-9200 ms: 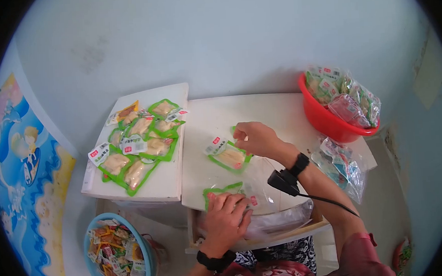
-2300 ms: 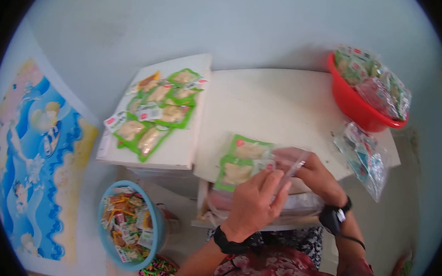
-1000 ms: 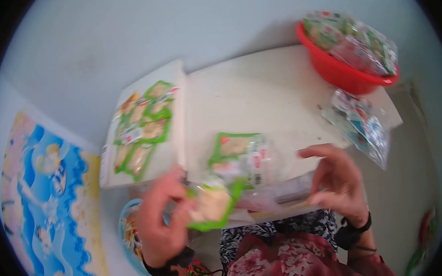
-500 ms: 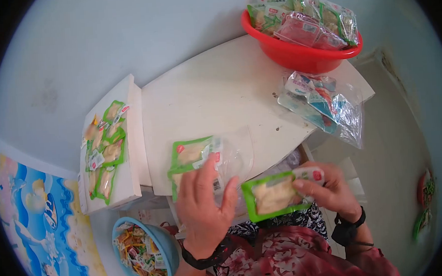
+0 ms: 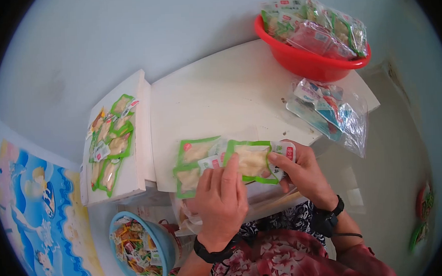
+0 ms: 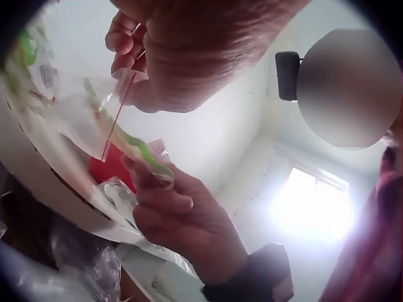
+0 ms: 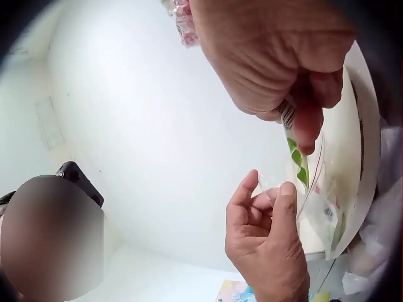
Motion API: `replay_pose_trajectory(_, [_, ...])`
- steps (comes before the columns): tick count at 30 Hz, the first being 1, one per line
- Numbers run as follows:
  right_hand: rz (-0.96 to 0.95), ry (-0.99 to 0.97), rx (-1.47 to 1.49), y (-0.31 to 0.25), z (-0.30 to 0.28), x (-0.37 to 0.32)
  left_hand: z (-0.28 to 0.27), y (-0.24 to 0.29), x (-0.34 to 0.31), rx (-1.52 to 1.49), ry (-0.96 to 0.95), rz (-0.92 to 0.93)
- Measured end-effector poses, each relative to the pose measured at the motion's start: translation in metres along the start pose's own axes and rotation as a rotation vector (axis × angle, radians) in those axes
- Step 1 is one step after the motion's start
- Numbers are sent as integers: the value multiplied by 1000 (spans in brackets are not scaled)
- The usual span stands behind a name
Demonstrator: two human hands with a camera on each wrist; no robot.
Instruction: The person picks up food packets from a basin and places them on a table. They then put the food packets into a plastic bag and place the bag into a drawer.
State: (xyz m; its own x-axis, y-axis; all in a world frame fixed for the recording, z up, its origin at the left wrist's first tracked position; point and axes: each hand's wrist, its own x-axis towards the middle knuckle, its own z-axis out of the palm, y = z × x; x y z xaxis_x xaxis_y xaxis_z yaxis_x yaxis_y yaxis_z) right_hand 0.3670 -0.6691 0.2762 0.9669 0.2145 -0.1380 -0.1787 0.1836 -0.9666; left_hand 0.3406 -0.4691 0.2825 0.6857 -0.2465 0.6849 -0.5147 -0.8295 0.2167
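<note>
My right hand (image 5: 306, 173) pinches the white label end of a clear-fronted, green-edged food pouch (image 5: 253, 161) with pale contents. The pouch's far end reaches over a clear zip bag (image 6: 88, 119), whose mouth has a red strip. Two similar green-edged pouches (image 5: 188, 181) lie side by side in that bag, near the table's front edge. My left hand (image 5: 219, 199) is at the bag's mouth. In the right wrist view, its thumb (image 7: 286, 196) and fingers hold the bag's clear film, just below the pouch.
More green-edged pouches lie on the white board (image 5: 145, 175) at left. A blue bucket (image 5: 170, 252) of small packets stands below it. At the back right is a red basin (image 5: 307, 64) of filled bags, with a clear package (image 5: 331, 113) in front. An open drawer (image 5: 270, 206) juts out in front.
My left hand brought a pouch over from the left board and my right hand took it. Now the pouch has moved left over the zip bag, and my left hand has gone to the bag's mouth.
</note>
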Motion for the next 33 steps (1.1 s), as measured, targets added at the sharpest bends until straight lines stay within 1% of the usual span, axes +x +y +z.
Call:
replay_pose_trajectory(3, [12,-98,7,1,11,17,-2,0,2,-10,31,27])
replay_pose_trajectory(6, [20,-147,37,-9,26,29,-5,1,3,-48,54,27])
replay_pose_trajectory(9, [63,-196,104,2,37,44,-6,0,3,-90,58,25])
replay_pose_trajectory(12, [29,-152,-2,14,49,60,-5,-2,-1,-110,41,42])
replay_pose_trajectory(15, [-133,-259,-174,9,57,74,-5,0,-7,-127,19,75])
replay_pose_trajectory(17, [-68,-253,-256,5,61,77,-3,-1,-10,-164,18,109])
replay_pose_trajectory(18, [-36,-252,-298,3,62,78,-4,-2,-12,-169,12,96])
replay_pose_trajectory(21, [-159,-231,-157,15,57,80,-6,-9,-17,-188,-12,63])
replay_pose_trajectory(24, [-316,-35,-104,42,59,72,-6,-13,-22,-241,-48,61])
replay_pose_trajectory(27, [-428,115,-333,52,60,63,-2,-14,-24,-315,-67,73])
replay_pose_trajectory(30, [-465,155,-550,46,59,67,1,-13,-25,-338,-79,82])
replay_pose_trajectory(33, [-519,113,-669,45,49,73,2,-16,-27,-332,-88,90])
